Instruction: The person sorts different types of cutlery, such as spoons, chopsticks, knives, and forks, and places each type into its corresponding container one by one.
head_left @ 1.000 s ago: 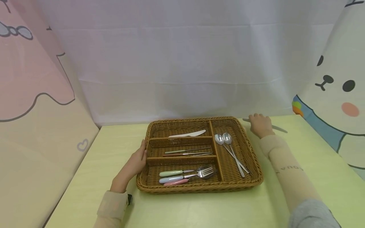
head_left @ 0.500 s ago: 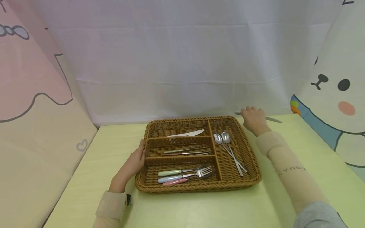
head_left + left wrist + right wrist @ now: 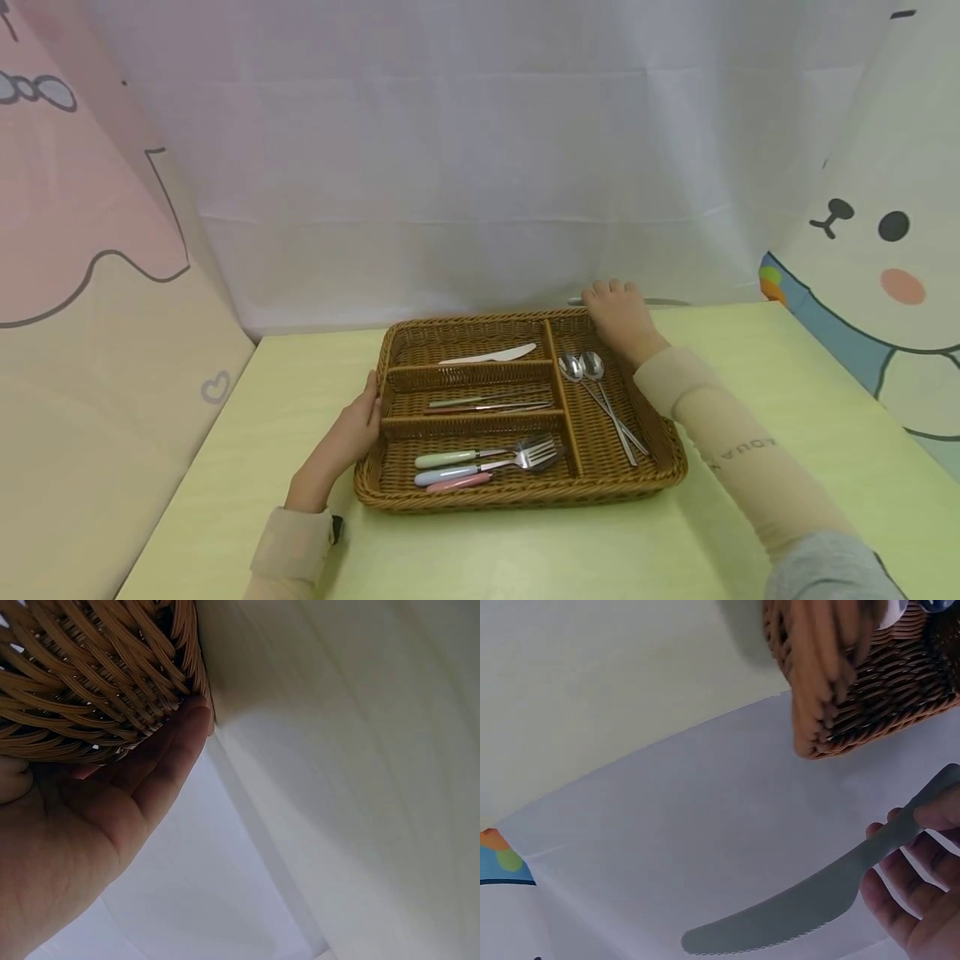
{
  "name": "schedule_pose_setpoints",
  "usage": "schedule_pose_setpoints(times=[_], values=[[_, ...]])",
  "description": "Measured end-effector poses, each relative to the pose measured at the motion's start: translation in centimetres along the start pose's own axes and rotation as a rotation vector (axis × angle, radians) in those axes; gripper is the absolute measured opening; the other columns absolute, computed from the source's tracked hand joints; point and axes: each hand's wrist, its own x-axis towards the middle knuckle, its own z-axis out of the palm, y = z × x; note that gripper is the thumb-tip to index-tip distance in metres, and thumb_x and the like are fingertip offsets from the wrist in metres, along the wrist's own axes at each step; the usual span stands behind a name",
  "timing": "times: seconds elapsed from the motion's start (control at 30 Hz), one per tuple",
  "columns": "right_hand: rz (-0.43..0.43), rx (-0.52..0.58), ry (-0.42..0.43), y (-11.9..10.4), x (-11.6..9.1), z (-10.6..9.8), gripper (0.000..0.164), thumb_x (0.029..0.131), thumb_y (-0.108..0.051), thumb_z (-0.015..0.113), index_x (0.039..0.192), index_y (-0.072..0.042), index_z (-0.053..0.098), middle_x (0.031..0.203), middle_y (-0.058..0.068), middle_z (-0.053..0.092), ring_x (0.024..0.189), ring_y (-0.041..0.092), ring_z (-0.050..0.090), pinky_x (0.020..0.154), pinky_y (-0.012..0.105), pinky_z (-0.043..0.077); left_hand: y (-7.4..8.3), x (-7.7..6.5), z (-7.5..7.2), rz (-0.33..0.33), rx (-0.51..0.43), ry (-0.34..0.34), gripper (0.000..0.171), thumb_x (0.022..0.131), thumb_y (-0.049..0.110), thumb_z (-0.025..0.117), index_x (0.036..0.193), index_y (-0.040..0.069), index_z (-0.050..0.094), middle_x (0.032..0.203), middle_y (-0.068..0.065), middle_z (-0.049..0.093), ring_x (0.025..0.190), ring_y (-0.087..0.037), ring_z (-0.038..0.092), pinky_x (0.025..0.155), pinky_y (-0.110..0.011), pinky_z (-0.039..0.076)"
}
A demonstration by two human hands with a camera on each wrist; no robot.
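At the basket's back right corner my right hand [image 3: 621, 318] holds a grey-green table knife [image 3: 802, 904] with a serrated edge. The thumb pinches its handle against the fingers, and the blade sticks out to the right. My left hand [image 3: 348, 433] holds the left side of a woven cutlery basket [image 3: 517, 500]. Its fingers [image 3: 176, 754] lie along the outer wall. In the basket's back compartment lies a white knife [image 3: 491, 355]. Two crossed spoons [image 3: 603, 408] fill the right compartment. Several forks with coloured handles [image 3: 453, 471] lie in the front one.
Slim cutlery [image 3: 491, 405] with a green and a red handle sits in the basket's middle compartment. The basket stands on a pale yellow-green table [image 3: 517, 558]. Behind the table's back edge hangs a white cloth [image 3: 450, 167], with printed cartoon panels at both sides.
My right hand has moved left with the knife, from the table right of the basket to above its back right corner. The left hand stays at the basket's left side.
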Motion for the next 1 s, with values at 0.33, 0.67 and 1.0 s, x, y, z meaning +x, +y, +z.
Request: schedule_pose_setpoints(times=[0.33,0.67,1.0], values=[[-0.139,-0.138,0.057,-3.6,0.9,-0.6,0.032,0.081,-0.007,0.067,0.112,-0.002,0.056,0.108,0.013,0.060,0.097,0.029,0.059,0.078,0.041,0.052,0.0,0.1,0.0,-0.003,0.002,0.001,0.055,0.101,0.010,0.023,0.142,-0.010,-0.007,0.146,-0.032,0.013,0.130,-0.044,0.027,0.104,-0.054,0.032],[-0.234,-0.230,0.130,-7.0,2.0,-0.4,0.030,0.084,-0.013,0.066,0.112,-0.008,0.057,0.107,0.008,0.061,0.095,0.021,0.060,0.076,0.034,0.053,0.1,0.1,0.0,-0.015,-0.011,0.000,0.054,0.101,0.010,0.023,0.143,-0.009,-0.007,0.147,-0.031,0.012,0.132,-0.043,0.024,0.106,-0.054,0.030],[-0.285,-0.137,0.126,-10.0,3.3,-0.7,0.037,0.085,-0.012,0.065,0.119,-0.013,0.052,0.107,0.006,0.063,0.097,0.022,0.061,0.082,0.036,0.052,0.0,0.2,-0.1,-0.016,-0.015,0.005,0.055,0.101,0.010,0.024,0.143,-0.009,-0.006,0.146,-0.032,0.015,0.130,-0.044,0.027,0.104,-0.054,0.031]])
